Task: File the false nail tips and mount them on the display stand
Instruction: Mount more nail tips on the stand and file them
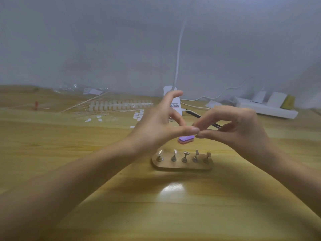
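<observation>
My left hand (156,126) and my right hand (239,129) meet at their fingertips above the table. Thumb and forefinger of each pinch at the same spot, on what seems to be a small clear false nail tip (197,132), too blurred to make out. Just below and behind the fingertips lies a purple and pink nail file block (186,139). Nearer to me stands the wooden display stand (182,166) with a row of several metal holders. The leftmost holder (159,154) carries a pale oval tip.
Strips of clear nail tips (121,104) and loose white adhesive tabs (138,115) lie at the back left, near plastic bags. A white lamp base (171,101) stands behind my hands, tweezers (203,118) beside it. A white power strip (265,108) sits at the back right.
</observation>
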